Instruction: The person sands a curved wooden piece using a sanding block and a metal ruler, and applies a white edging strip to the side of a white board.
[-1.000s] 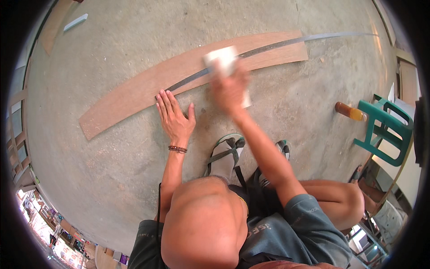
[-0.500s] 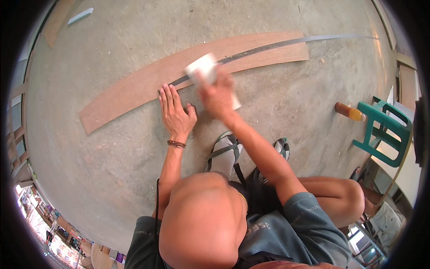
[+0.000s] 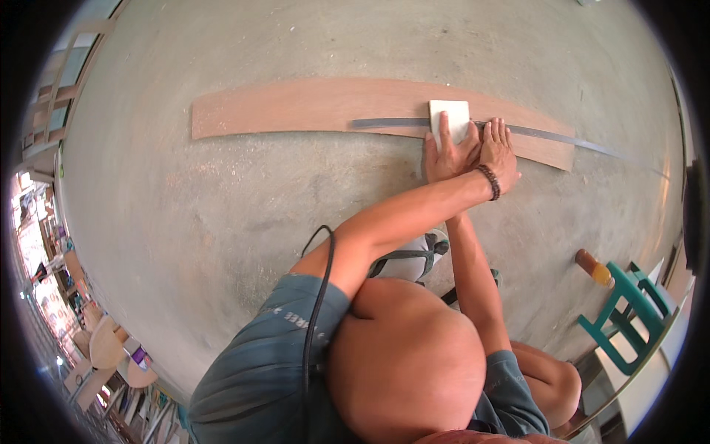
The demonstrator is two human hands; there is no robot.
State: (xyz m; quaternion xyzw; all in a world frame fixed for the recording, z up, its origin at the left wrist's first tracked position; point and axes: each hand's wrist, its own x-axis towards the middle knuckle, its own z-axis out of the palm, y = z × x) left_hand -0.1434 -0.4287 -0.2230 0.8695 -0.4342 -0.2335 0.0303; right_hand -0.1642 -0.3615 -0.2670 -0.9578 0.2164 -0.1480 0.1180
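Observation:
A long, gently curved brown plywood board (image 3: 266, 111) lies on the concrete floor ahead of me. Across it runs a thin dark metal strip (image 3: 392, 123), its right part reaching past the board's end. My right hand (image 3: 450, 157) grips a white rectangular piece (image 3: 449, 117), its index finger stretched along the top; the piece sits across the strip. Just to its right, my left hand (image 3: 500, 155) lies flat with fingers extended over the strip and board. The left forearm, with a dark beaded bracelet (image 3: 489, 182), crosses over the right wrist.
At the lower right stands a green plastic stool (image 3: 629, 318), with a bottle of brownish-yellow liquid (image 3: 594, 268) beside it. Wooden frames (image 3: 63, 96) line the far left edge. Cut wood pieces (image 3: 107, 344) and clutter lie at the lower left.
Both hands have moved rightward along the board. My left hand went from the white piece's left side to its right, its arm now crossing over the right. The view has shifted too.

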